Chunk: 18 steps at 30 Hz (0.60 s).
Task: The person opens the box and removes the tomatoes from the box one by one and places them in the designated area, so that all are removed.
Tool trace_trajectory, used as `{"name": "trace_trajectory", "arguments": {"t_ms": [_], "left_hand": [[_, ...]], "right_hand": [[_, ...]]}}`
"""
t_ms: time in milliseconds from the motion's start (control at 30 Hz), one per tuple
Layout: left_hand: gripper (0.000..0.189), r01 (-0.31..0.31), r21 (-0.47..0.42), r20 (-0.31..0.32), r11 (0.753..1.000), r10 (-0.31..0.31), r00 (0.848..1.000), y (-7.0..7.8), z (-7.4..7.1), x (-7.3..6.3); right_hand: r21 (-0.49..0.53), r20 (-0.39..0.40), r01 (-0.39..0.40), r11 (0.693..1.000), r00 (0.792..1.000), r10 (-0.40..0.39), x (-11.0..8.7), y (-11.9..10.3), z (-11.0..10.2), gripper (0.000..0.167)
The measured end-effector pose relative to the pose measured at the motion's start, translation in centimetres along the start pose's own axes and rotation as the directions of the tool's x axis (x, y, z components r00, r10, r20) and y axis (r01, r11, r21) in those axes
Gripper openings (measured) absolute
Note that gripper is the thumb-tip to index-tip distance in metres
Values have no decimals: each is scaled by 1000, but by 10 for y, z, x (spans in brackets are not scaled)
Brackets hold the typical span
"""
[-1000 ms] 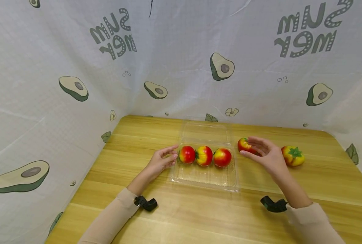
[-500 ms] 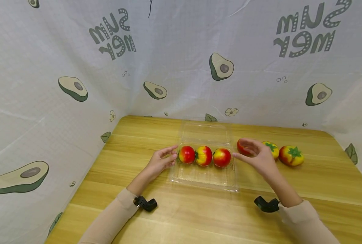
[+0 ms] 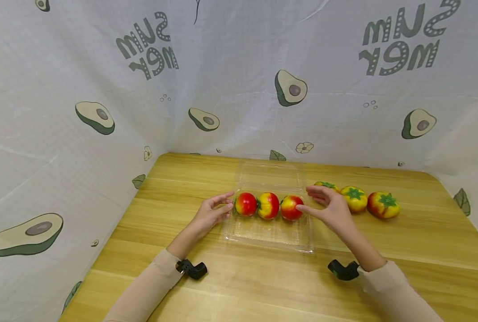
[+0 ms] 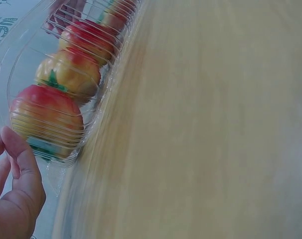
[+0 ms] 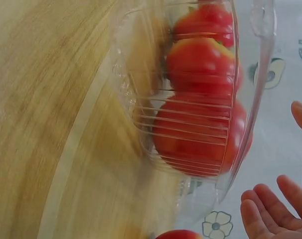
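A clear plastic clamshell box [image 3: 268,241] lies on the table with its lid [image 3: 271,173] folded back. Three red-and-yellow, tomato-like fruits fill its far row: the left fruit [image 3: 246,204], the middle fruit [image 3: 268,205] and the right fruit [image 3: 290,207]. At the box's left rim, my left hand [image 3: 210,215] pinches the edge between thumb and finger. My right hand [image 3: 332,210] hovers over the right rim, thumb and fingers spread with nothing between them. Its thumb overlaps the right fruit in the head view. The right wrist view shows that hand [image 5: 273,214] apart from the box wall.
To the right, three similar fruits with green star-shaped tops stand in a row: one partly hidden fruit [image 3: 326,184], a yellow fruit [image 3: 353,199] and a red-sided fruit [image 3: 383,205]. A printed white curtain [image 3: 239,80] rises behind the wooden table [image 3: 263,286].
My right hand has moved left from over the loose fruits to the box's right rim, uncovering more of those fruits. My left hand and the box have stayed put.
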<state>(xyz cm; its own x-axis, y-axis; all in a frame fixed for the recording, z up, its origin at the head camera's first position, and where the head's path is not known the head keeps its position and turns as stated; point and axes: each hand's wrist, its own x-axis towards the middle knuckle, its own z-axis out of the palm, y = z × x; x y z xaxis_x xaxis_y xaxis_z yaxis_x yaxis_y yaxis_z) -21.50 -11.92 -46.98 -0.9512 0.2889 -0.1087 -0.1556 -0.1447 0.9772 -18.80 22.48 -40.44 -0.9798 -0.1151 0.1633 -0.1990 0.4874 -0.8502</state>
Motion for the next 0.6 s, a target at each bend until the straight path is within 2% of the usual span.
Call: {"name": "trace_trajectory", "arguments": {"t_ms": [100,333,600], "left_hand": [[48,-3,5,1,1000,3,1000,0,0,-1],[48,33,2,-12,999,-33,999,4,2,-1],[48,36,0,-11,999,-36,999,4,2,-1]], "right_hand": [[-9,-2,8,1000,1000,-8,1,2,3,62],[-54,4,9,998,1000,-9,2,3,10,63],[-55,21,-6,998,1000,8,3,4,16,63]]}}
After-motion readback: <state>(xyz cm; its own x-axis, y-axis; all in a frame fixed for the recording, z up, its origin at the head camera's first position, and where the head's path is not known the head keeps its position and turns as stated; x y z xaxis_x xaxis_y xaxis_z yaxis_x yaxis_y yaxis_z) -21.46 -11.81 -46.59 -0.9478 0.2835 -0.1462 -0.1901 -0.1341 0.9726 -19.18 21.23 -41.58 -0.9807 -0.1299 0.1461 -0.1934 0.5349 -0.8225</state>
